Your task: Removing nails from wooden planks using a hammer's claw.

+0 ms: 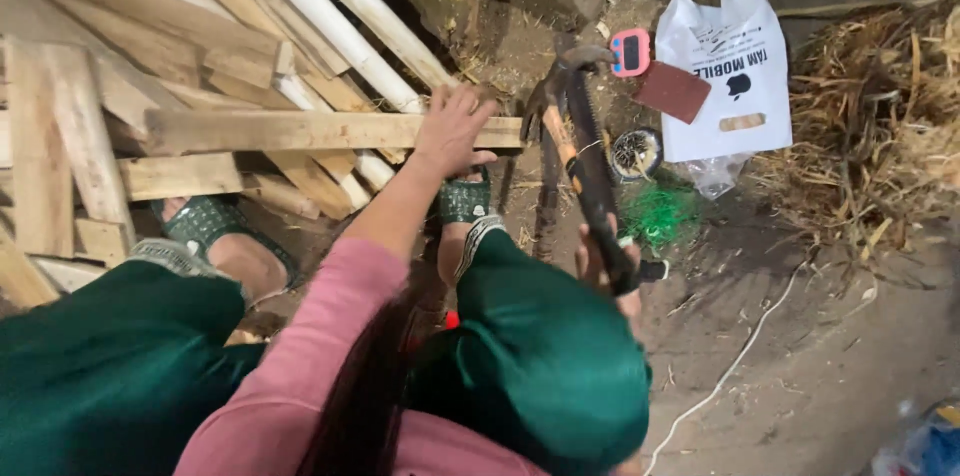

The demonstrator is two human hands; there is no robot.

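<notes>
Leftmost, beyond the left hand, a loose pile of wooden slats point(150, 46) leans at mixed angles on the dirt floor point(800, 336), with pale round poles point(330, 16) slanting across the top.

Left hand point(452, 131): fingers spread, palm pressed flat on the end of a horizontal plank point(300, 130) that lies across the pile. The flat press looks meant to pin the plank so it cannot shift. A foot in a green patterned sandal point(463, 201) sits just below that hand, near the plank end, likely bracing as well.

Right hand point(605, 261): closed around the lower handle of a hammer point(580, 136), head raised and pointing away, close to the plank's right end. The grip is low on the handle, which gives swing leverage. Fingers are partly hidden by the green-clad knee, so the exact grip is unclear.

Right of the hammer: a small round tin point(636, 153), green netting point(660, 213), a pink device point(631, 52), a white plastic bag point(735, 76), then dry straw point(880, 116).
</notes>
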